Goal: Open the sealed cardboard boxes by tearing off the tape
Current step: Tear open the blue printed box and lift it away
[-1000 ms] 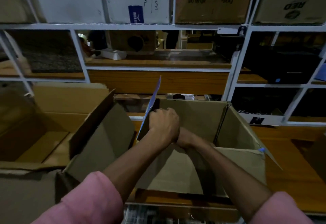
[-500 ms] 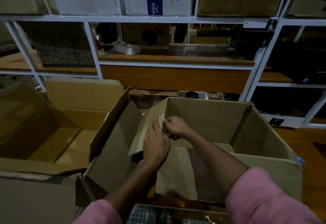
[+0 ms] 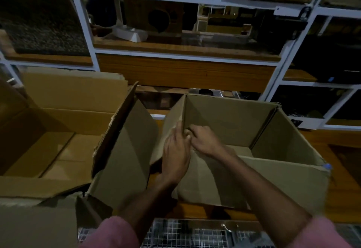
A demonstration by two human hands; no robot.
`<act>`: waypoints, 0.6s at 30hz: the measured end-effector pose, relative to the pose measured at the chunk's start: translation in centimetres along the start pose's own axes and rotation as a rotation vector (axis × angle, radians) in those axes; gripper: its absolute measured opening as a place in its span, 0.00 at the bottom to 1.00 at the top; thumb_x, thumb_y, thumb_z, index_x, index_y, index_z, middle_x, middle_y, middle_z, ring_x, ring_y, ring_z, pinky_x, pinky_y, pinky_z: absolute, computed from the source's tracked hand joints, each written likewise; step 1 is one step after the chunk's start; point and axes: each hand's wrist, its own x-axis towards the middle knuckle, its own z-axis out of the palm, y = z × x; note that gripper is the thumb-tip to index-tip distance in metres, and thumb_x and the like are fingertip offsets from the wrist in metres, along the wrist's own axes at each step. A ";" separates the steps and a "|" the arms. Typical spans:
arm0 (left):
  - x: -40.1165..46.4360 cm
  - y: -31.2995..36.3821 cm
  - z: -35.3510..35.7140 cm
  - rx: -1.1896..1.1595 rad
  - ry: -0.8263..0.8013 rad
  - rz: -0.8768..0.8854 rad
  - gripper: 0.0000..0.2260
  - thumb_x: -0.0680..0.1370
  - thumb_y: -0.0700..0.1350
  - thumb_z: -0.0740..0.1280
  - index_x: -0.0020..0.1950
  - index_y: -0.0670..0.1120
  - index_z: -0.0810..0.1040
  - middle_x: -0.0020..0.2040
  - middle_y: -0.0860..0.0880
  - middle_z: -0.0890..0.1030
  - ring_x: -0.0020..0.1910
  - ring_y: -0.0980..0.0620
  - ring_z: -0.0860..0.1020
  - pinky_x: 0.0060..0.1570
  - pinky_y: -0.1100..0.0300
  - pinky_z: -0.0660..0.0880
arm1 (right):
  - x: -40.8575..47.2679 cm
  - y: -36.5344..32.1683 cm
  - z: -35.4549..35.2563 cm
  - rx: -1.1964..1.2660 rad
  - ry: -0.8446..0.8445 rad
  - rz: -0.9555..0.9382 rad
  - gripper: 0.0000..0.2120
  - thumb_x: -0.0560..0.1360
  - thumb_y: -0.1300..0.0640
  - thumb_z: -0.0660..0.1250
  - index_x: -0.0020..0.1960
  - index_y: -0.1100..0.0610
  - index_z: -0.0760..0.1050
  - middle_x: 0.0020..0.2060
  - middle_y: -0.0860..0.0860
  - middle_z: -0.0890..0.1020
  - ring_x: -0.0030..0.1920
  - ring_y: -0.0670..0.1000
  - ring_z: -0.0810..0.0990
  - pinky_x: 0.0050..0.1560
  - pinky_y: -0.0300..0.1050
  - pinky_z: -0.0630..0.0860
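Note:
An open brown cardboard box [image 3: 224,119] stands on the wooden table right in front of me, and its inside looks bare. My left hand [image 3: 175,156] lies against the outside of the box's left side wall, fingers reaching up to its top edge. My right hand [image 3: 205,140] reaches in from the inside and pinches the same wall near its far corner. Both hands meet at that edge. A small scrap of blue tape [image 3: 327,166] sticks to the box's near right corner. Pink sleeves cover both forearms at the bottom of the view.
A second, larger open box [image 3: 58,122] sits to the left, its tall flap [image 3: 121,150] leaning towards the middle box. A white metal rack [image 3: 183,52] with wooden shelves and stored boxes fills the background. A wire grid [image 3: 195,234] lies below the table edge [image 3: 341,179].
A second ago my left hand held up a blue strip of tape by the box's left corner; that strip is gone from view. Both hands now rest on the left wall, and the view has shifted left.

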 end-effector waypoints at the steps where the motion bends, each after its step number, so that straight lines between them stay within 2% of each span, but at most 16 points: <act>1: -0.9 -0.2 0.7 0.127 0.005 0.056 0.25 0.84 0.57 0.50 0.80 0.50 0.57 0.78 0.45 0.65 0.78 0.45 0.61 0.74 0.41 0.63 | -1.9 0.8 -0.2 -0.061 0.066 -0.015 0.16 0.81 0.48 0.54 0.53 0.55 0.77 0.51 0.58 0.84 0.52 0.62 0.81 0.48 0.53 0.77; 2: -1.9 -0.6 1.5 0.289 0.010 0.106 0.27 0.83 0.60 0.49 0.80 0.48 0.58 0.79 0.45 0.63 0.80 0.42 0.57 0.75 0.35 0.58 | -3.9 1.8 -0.2 -0.083 0.135 -0.017 0.17 0.80 0.46 0.53 0.55 0.53 0.77 0.51 0.55 0.84 0.52 0.59 0.82 0.50 0.53 0.77; 4: -3.9 -0.7 3.2 0.522 -0.008 0.103 0.31 0.81 0.63 0.48 0.80 0.48 0.58 0.81 0.42 0.57 0.80 0.38 0.53 0.73 0.32 0.53 | -8.0 4.0 0.0 -0.146 0.255 0.001 0.20 0.80 0.44 0.51 0.61 0.50 0.78 0.56 0.50 0.83 0.56 0.53 0.81 0.61 0.54 0.74; 6: -5.9 -0.7 4.6 0.566 0.016 0.057 0.35 0.80 0.65 0.47 0.83 0.48 0.50 0.83 0.41 0.48 0.80 0.35 0.49 0.73 0.32 0.51 | -11.9 6.7 0.5 -0.255 0.352 0.028 0.24 0.80 0.41 0.50 0.66 0.50 0.76 0.64 0.49 0.80 0.65 0.50 0.76 0.72 0.57 0.62; 8: -7.5 -0.7 5.6 0.559 0.046 0.020 0.37 0.81 0.66 0.48 0.83 0.49 0.41 0.83 0.41 0.40 0.80 0.33 0.44 0.73 0.31 0.51 | -14.8 9.6 0.9 -0.341 0.447 0.031 0.25 0.80 0.41 0.52 0.72 0.52 0.70 0.72 0.52 0.73 0.73 0.54 0.69 0.75 0.61 0.55; 11: -8.9 -0.2 6.1 0.480 0.010 -0.024 0.41 0.80 0.66 0.55 0.82 0.52 0.34 0.81 0.44 0.34 0.80 0.32 0.42 0.73 0.29 0.55 | -17.8 13.0 1.2 -0.414 0.506 0.095 0.29 0.79 0.44 0.60 0.78 0.51 0.62 0.78 0.55 0.62 0.78 0.59 0.58 0.75 0.66 0.52; 13: -9.3 -0.2 5.7 0.456 -0.031 0.003 0.45 0.79 0.65 0.62 0.81 0.52 0.33 0.81 0.43 0.32 0.80 0.33 0.43 0.72 0.29 0.58 | -19.5 14.5 1.5 -0.409 0.513 0.183 0.34 0.78 0.45 0.65 0.80 0.50 0.58 0.80 0.54 0.56 0.80 0.61 0.53 0.74 0.70 0.54; 18: -9.0 0.2 3.7 0.369 -0.065 0.092 0.48 0.77 0.61 0.70 0.82 0.54 0.37 0.81 0.49 0.31 0.81 0.37 0.44 0.71 0.32 0.61 | -22.4 17.6 1.1 -0.306 0.566 0.395 0.45 0.73 0.39 0.69 0.81 0.50 0.51 0.82 0.50 0.46 0.76 0.67 0.54 0.63 0.75 0.66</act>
